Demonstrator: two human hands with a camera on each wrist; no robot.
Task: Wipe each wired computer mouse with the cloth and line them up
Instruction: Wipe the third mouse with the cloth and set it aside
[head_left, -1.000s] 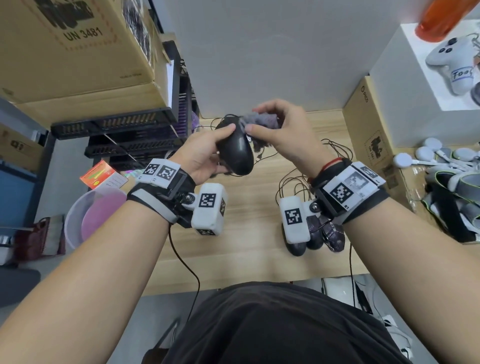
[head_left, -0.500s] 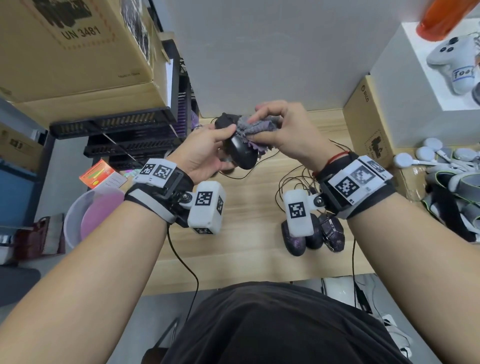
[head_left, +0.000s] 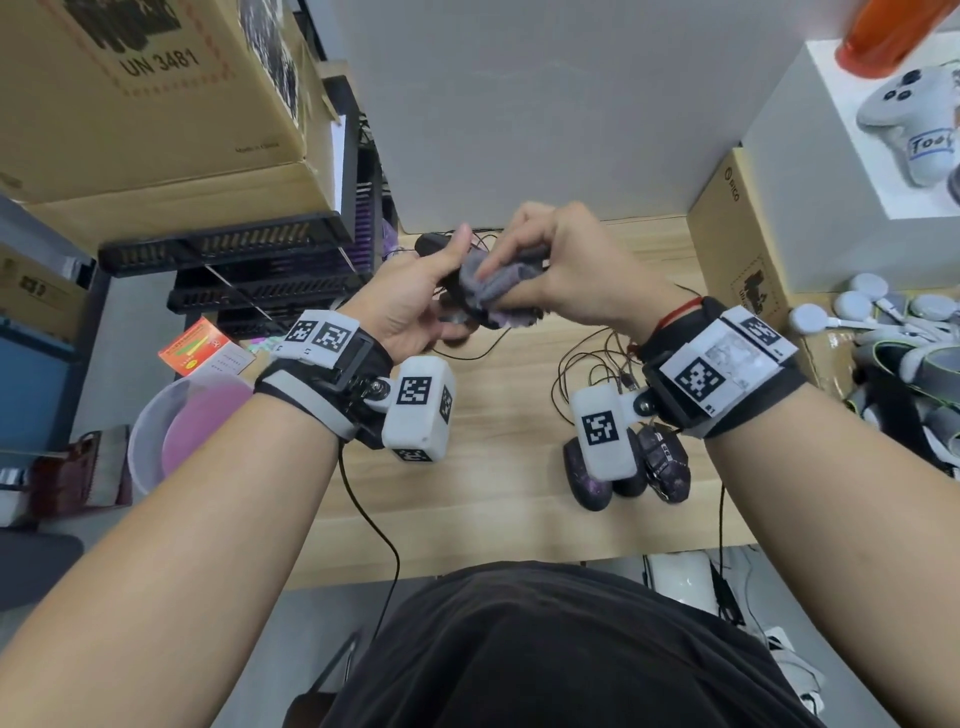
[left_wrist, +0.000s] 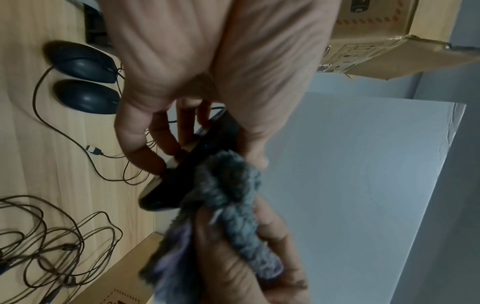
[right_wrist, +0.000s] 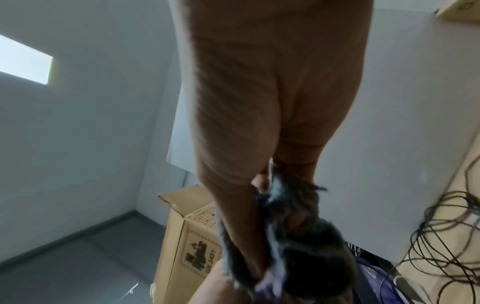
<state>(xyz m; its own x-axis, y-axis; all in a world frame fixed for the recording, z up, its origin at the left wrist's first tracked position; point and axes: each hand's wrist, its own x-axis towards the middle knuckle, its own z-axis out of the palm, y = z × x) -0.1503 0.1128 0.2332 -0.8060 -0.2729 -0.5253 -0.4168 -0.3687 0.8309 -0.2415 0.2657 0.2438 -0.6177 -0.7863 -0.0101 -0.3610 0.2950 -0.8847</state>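
My left hand (head_left: 413, 304) grips a black wired mouse (head_left: 432, 242) above the back of the wooden desk (head_left: 498, 415), thumb on top. My right hand (head_left: 571, 270) pinches a grey cloth (head_left: 498, 280) and presses it onto the mouse, covering most of it. In the left wrist view the held mouse (left_wrist: 207, 144) shows its edge under the cloth (left_wrist: 231, 195), with my left fingers (left_wrist: 145, 127) curled beneath it. The right wrist view is blurred, with the cloth (right_wrist: 293, 216) bunched at my right hand (right_wrist: 259, 102). Three dark mice (head_left: 667, 462) lie side by side near the front right.
Tangled cables (head_left: 597, 364) lie behind the row of mice. Two black mice (left_wrist: 83, 80) show on the desk in the left wrist view. Cardboard boxes (head_left: 156, 104) and black trays (head_left: 234, 249) stand left. A box (head_left: 737, 234), a white gamepad (head_left: 914, 119) and gear crowd the right.
My right hand has drawn the cloth from the mouse's far end down over its body, so the mouse is now mostly covered. The left hand keeps its hold.
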